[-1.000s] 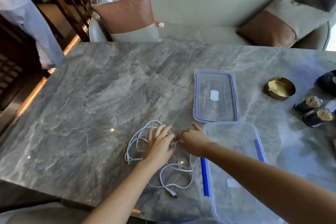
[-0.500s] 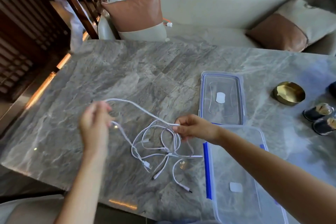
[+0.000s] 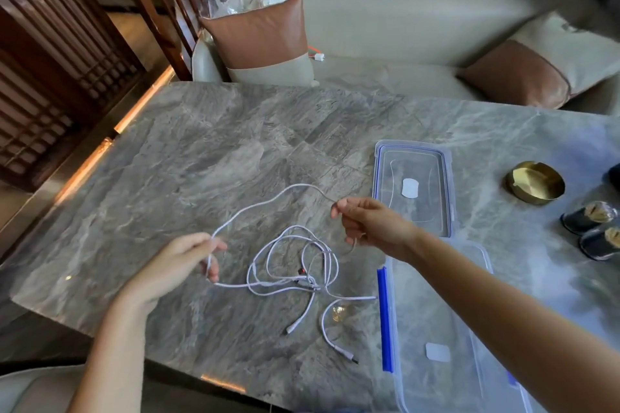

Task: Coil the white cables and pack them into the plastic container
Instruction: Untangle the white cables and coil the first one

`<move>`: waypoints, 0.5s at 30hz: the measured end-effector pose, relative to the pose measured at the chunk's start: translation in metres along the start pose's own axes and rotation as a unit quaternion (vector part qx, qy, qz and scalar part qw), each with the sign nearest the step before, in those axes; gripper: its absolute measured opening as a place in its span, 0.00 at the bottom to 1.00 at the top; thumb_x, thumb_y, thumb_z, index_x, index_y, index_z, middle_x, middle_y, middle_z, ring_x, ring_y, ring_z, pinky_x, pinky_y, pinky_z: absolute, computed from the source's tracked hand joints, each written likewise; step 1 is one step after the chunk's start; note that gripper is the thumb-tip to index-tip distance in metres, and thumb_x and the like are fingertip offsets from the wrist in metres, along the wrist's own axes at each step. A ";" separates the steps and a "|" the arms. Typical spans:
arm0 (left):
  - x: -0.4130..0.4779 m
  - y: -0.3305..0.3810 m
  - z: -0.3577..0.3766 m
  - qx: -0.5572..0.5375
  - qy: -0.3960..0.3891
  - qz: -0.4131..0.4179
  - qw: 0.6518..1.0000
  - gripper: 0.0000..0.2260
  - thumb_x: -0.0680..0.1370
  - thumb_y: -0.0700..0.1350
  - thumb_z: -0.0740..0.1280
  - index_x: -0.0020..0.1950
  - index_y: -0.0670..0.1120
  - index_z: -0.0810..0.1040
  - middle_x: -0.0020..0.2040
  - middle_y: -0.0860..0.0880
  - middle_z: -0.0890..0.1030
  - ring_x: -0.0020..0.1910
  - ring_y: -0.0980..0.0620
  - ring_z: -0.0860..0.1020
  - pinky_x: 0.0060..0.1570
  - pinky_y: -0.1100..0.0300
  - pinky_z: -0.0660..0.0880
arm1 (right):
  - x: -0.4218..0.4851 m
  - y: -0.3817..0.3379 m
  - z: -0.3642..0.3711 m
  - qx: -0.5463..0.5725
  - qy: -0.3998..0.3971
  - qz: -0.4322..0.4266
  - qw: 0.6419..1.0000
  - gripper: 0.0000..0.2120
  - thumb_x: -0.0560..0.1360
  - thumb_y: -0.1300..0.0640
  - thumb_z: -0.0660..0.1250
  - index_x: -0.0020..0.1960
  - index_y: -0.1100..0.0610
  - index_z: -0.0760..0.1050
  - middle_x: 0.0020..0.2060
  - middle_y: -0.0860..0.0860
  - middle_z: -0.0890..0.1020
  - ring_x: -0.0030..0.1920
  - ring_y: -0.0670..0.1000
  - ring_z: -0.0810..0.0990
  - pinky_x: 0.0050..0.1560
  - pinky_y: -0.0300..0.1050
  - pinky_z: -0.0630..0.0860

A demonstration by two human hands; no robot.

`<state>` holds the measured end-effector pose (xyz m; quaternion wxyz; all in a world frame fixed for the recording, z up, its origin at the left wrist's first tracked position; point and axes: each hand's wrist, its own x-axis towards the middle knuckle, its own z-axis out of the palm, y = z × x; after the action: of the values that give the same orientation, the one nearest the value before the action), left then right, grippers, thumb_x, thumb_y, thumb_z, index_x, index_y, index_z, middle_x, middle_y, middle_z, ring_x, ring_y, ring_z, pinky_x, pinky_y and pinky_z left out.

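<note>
Above the table [image 3: 201,144], I see the left hand [image 3: 181,261] and right hand [image 3: 372,225] each pinch one white cable [image 3: 268,201]; the left came lower, nearer than before.

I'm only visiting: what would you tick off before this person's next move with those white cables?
1. Grip on one cable: the left hand and the right hand each pinch the raised strand. Ok.
2. Raised strand free of the tangle: from the left hand it runs down into it. Not ok.
3. Cables coiled: they lie in loose loops on the table. Not ok.
4. Container open: the lid lies on the table beyond it. Ok.
5. Container empty: it looks so, but the right forearm hides part. Cannot tell.
</note>
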<state>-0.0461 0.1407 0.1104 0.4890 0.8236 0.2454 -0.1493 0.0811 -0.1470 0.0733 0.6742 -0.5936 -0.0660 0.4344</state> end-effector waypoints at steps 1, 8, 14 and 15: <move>0.003 0.002 0.007 -0.011 0.019 -0.009 1.000 0.11 0.80 0.38 0.59 0.59 0.35 0.72 0.36 0.42 0.81 0.34 0.48 0.80 0.40 0.60 0.75 | -0.001 -0.004 -0.001 0.028 0.010 0.005 1.000 0.14 0.80 0.54 0.55 0.42 0.55 0.76 0.23 0.44 0.62 0.24 0.43 0.61 0.33 0.37 0.71; 0.003 0.045 0.061 0.258 0.126 0.313 0.905 0.38 0.72 0.50 0.70 0.75 0.50 0.52 0.76 0.48 0.59 0.75 0.51 0.56 0.73 0.55 0.51 | -0.014 -0.029 0.027 -0.047 -0.135 0.006 0.990 0.13 0.81 0.56 0.55 0.46 0.57 0.77 0.25 0.44 0.59 0.25 0.43 0.58 0.26 0.33 0.62; 0.002 0.081 0.054 0.158 0.020 0.317 0.935 0.14 0.73 0.59 0.59 0.40 0.49 0.76 0.30 0.49 0.76 0.31 0.49 0.72 0.35 0.52 0.72 | -0.022 -0.056 0.038 -0.033 -0.242 -0.024 0.969 0.12 0.81 0.59 0.54 0.60 0.55 0.73 0.26 0.40 0.68 0.27 0.41 0.62 0.28 0.32 0.63; 0.001 0.084 0.045 0.144 0.029 0.326 0.934 0.12 0.73 0.57 0.61 0.38 0.51 0.77 0.27 0.52 0.74 0.28 0.54 0.69 0.32 0.57 0.68 | -0.022 -0.058 0.036 -0.035 -0.255 -0.036 0.966 0.13 0.80 0.59 0.55 0.62 0.54 0.72 0.26 0.40 0.69 0.27 0.41 0.63 0.28 0.32 0.66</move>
<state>0.0008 0.0675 0.1504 0.3796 0.9239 -0.0465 0.0086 0.0750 -0.1299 0.1430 0.6291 -0.4837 -0.2716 0.5445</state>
